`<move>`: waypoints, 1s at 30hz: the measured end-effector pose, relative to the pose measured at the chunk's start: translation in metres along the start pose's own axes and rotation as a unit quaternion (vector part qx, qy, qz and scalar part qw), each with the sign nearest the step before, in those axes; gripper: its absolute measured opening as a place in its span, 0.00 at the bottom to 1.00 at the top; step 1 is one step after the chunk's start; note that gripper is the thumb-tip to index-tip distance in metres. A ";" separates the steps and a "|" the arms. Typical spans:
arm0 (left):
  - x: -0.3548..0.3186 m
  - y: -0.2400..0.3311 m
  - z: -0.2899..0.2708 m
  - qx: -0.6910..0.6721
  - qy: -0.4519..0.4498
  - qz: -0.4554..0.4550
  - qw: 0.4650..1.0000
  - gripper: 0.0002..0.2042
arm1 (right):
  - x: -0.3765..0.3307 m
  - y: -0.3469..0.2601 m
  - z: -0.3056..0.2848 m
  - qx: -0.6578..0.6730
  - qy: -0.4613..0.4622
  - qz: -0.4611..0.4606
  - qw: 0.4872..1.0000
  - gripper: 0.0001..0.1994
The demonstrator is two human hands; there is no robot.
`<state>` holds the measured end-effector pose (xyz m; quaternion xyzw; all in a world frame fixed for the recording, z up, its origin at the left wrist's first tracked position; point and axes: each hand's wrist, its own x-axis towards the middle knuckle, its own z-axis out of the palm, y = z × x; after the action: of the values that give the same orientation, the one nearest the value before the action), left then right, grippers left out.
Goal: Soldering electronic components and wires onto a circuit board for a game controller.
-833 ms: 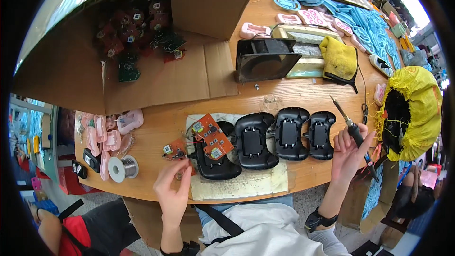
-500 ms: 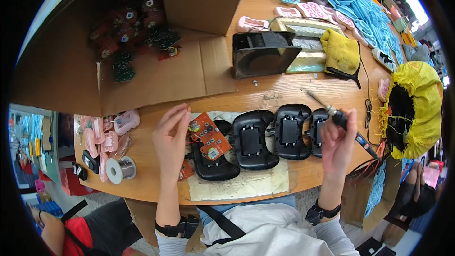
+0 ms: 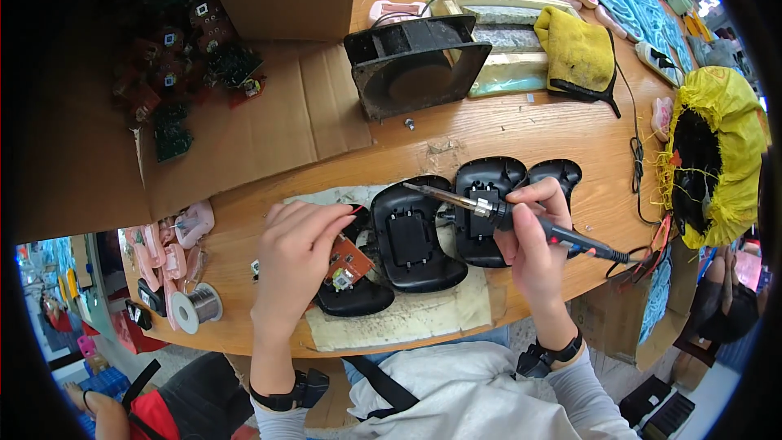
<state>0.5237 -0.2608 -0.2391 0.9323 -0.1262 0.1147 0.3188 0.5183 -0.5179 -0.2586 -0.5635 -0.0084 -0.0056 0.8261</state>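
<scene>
The right hand [image 3: 538, 248] has its fingers clamped on a soldering iron [image 3: 485, 208], right of centre; the left hand's [image 3: 295, 259] pinch a red wire [image 3: 357, 209] by the orange circuit board [image 3: 350, 263] (centre-left).

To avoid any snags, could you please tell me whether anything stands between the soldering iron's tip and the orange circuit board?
Nothing visible blocks the soldering iron from the orange circuit board's exposed part; the left hand covers its left side, and the black shell to its right appears to lie below.
</scene>
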 end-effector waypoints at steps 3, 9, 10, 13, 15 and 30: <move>0.001 -0.004 0.007 0.000 -0.033 0.050 0.998 0.03 | -0.002 0.006 -0.001 -0.025 -0.008 -0.010 1.000 0.07; 0.002 -0.008 0.019 -0.039 -0.052 0.056 0.996 0.05 | -0.005 0.014 -0.003 -0.033 -0.018 -0.008 0.999 0.09; 0.002 -0.008 0.020 -0.031 -0.049 0.065 0.996 0.05 | -0.006 0.015 -0.004 -0.056 -0.011 -0.015 0.998 0.09; 0.001 -0.009 0.022 -0.012 -0.061 0.066 0.996 0.06 | -0.007 0.015 -0.005 -0.087 0.012 -0.022 0.996 0.09; 0.001 -0.010 0.022 -0.006 -0.051 0.067 0.996 0.06 | -0.008 0.015 -0.005 -0.078 0.024 -0.016 0.997 0.09; 0.003 -0.006 0.021 -0.003 -0.077 0.072 0.994 0.04 | -0.008 0.011 0.001 -0.101 -0.004 -0.011 0.995 0.09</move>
<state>0.5308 -0.2699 -0.2576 0.9259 -0.2170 0.0652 0.3022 0.5103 -0.5128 -0.2681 -0.6443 -0.0176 -0.0135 0.7645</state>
